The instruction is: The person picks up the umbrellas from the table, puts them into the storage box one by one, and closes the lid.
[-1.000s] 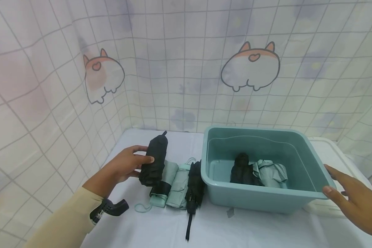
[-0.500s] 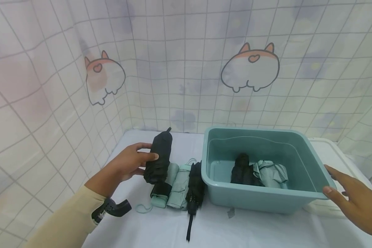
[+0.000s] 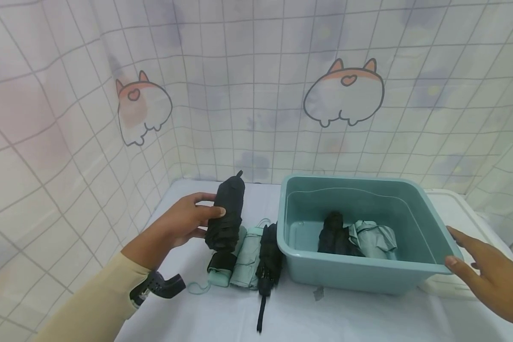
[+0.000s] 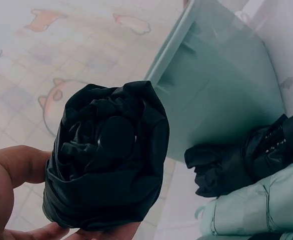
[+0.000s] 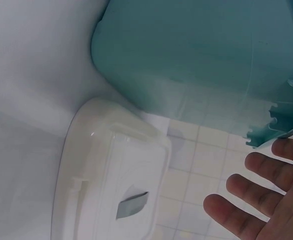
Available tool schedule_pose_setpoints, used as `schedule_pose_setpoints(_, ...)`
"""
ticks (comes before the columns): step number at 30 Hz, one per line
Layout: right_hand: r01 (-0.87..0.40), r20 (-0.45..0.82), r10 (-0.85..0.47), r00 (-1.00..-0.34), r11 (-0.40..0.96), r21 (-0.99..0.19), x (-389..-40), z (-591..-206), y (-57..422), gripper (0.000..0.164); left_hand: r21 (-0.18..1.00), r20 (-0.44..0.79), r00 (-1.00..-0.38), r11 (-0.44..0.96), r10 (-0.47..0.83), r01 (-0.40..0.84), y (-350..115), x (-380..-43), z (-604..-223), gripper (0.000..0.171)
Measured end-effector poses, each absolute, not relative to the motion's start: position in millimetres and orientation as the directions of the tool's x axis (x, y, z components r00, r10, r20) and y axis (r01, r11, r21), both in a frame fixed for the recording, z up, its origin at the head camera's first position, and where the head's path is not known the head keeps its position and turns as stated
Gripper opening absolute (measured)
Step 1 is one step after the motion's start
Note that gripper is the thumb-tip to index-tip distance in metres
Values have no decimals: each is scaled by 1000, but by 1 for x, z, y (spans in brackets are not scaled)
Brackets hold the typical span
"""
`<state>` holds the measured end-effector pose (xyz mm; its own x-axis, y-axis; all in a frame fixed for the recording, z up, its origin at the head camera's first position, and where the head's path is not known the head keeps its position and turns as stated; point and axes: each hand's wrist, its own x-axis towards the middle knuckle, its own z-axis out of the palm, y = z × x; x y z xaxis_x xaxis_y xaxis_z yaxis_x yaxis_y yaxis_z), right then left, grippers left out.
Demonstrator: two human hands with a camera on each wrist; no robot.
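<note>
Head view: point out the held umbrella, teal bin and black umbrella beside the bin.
Held umbrella (image 3: pixel 232 224): head view, folded canopy's side.
Teal bin (image 3: pixel 346 273): head view, front outer wall.
Black umbrella beside the bin (image 3: pixel 270 252): head view, folded canopy.

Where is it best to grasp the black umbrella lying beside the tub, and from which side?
Probably around the middle, from above: the black umbrella lies lengthwise, with the tub close on one side and a pale green umbrella close on the other.
</note>
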<state>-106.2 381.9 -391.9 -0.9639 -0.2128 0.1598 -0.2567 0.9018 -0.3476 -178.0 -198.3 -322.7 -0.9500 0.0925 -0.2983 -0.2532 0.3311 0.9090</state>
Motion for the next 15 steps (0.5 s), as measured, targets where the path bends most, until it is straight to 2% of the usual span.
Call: schedule_pose_setpoints(15, -253, 152, -211, -966, 900, -355, -107, -390, 380, 72, 924, -286, -950, 298, 126, -238, -175, -176, -312, 68)
